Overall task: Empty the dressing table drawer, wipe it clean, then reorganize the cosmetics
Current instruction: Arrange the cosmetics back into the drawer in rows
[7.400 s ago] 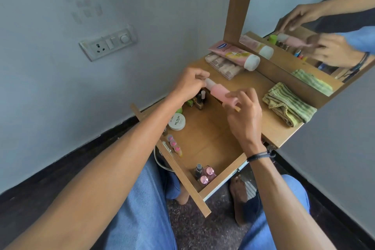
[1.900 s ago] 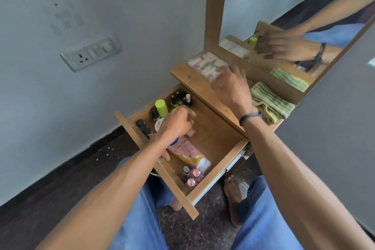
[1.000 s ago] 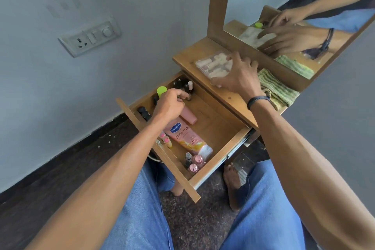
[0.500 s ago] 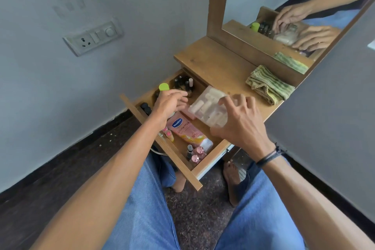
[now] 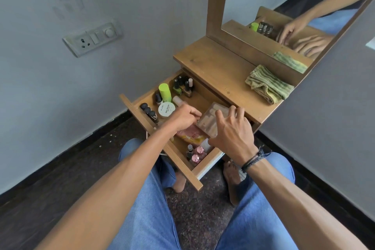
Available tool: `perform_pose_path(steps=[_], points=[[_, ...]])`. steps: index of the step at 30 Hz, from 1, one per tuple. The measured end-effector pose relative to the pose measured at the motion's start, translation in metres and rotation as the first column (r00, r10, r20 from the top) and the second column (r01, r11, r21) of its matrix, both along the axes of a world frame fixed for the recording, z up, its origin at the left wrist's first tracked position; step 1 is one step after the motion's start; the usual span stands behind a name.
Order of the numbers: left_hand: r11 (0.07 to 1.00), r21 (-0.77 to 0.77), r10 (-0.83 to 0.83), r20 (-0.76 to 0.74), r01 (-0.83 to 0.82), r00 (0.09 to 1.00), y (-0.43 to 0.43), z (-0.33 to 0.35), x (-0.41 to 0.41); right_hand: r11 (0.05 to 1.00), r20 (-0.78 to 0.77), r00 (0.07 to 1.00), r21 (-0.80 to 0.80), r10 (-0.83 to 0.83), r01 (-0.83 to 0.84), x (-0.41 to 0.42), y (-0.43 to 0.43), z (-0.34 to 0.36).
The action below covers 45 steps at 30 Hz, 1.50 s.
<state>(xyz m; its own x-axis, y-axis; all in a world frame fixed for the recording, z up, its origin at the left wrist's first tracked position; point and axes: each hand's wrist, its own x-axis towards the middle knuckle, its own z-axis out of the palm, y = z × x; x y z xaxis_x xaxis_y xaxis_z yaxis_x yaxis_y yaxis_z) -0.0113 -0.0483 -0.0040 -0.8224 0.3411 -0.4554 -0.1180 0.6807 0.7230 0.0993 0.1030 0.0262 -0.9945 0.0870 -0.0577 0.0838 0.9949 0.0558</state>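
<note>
Clear compartment box (image 5: 212, 121) no longer lying on dressing table top (image 5: 211, 63); right hand (image 5: 233, 134) now lowering it into drawer (image 5: 199, 165), toward right side, beside pink tube (image 5: 190, 135). Right fingers spread wide, gripping box by its edges. Left hand (image 5: 183, 118) curled narrow at box's left edge, steadying; whether gripping anything, cannot tell. Nail polish bottles (image 5: 182, 85) standing at drawer's back left corner. Striped cloth (image 5: 267, 86) lying at top's right edge. Top otherwise cleared: reorganizing appears nearly finishing.
</note>
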Motion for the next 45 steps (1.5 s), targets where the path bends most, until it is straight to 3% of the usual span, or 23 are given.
perform_pose_path(steps=[9,21,28,45], points=[[0.98,-0.197,-0.059,-0.156,0.027,0.986,0.001,-0.026,-0.005,0.972,0.159,0.985,-0.209,-0.07,0.103,-0.016,0.003,-0.008],[0.977,-0.206,0.006,-0.265,-0.062,0.964,0.0,-0.035,-0.007,0.922,0.268,0.961,-0.352,-0.065,0.161,-0.029,0.005,-0.008],[0.956,-0.293,-0.049,-0.262,-0.031,0.964,0.002,-0.036,-0.004,0.92,0.305,0.951,-0.356,-0.051,0.163,-0.035,0.011,-0.01],[0.949,-0.313,-0.065,-0.303,-0.035,0.951,0.002,-0.05,-0.009,0.938,0.199,0.972,-0.298,-0.122,0.178,-0.039,0.005,-0.023]])
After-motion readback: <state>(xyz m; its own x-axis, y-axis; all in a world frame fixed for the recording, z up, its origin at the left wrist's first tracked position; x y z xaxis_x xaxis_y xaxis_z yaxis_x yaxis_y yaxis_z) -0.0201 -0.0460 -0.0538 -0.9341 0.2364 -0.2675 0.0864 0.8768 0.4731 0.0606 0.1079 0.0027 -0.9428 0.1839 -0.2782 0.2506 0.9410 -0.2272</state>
